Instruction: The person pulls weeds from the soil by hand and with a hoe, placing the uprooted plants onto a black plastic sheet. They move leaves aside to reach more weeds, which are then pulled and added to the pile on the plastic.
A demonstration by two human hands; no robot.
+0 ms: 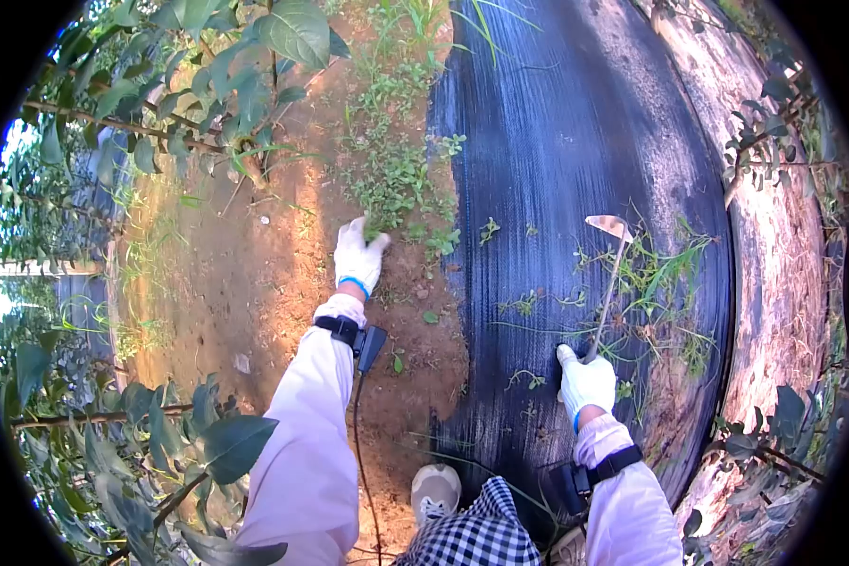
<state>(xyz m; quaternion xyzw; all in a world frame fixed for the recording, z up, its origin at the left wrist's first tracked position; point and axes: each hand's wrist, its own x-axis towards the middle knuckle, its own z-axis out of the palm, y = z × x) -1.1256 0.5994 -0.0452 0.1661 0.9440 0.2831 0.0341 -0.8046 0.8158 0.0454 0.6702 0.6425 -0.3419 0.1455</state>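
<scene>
My left hand point(359, 257), in a white glove, reaches to the near edge of a strip of low green weeds point(391, 184) on bare soil. Its thumb and fingers stand apart, with some green showing between them; no firm hold is visible. My right hand point(589, 381), also gloved, is closed around the handle of a sickle point(608, 292). The sickle's short blade points left at the far end, above black ground sheeting point(538, 170). Pulled-looking weeds point(665, 283) lie on the sheeting beside the sickle.
Leafy branches point(113, 123) hang over the left side, with more leaves point(226, 448) at lower left. A pale, dirt-covered strip point(774, 283) runs along the right beyond a fold of sheeting. A shoe point(436, 491) and checked cloth point(481, 533) are below. A cable point(360, 453) hangs from the left wrist device.
</scene>
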